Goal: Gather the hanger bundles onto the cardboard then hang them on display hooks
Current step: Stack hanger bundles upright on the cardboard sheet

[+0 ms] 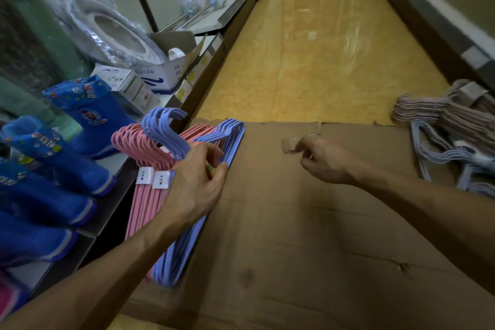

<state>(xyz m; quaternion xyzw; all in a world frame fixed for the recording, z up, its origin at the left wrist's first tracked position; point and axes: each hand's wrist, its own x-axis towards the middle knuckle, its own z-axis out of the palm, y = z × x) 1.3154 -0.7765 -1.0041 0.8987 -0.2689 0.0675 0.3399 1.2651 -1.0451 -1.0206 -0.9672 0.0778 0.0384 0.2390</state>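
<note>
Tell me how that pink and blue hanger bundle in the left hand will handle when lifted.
The hanger bundle probably lifts as one stiff block: white bands bind the pink hangers tightly. It looks light for its size, since the left hand alone grips it. The blue hangers show no band here, so they might fan apart.

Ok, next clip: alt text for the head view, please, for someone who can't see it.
A person's left hand grips banded bundles of pink plastic hangers and lilac-blue plastic hangers at the left edge of a flattened brown cardboard sheet on a yellow shop floor. The right hand hovers loosely curled over the cardboard, more hanger bundles lie at right, and blue rubber boots fill the left shelf.
</note>
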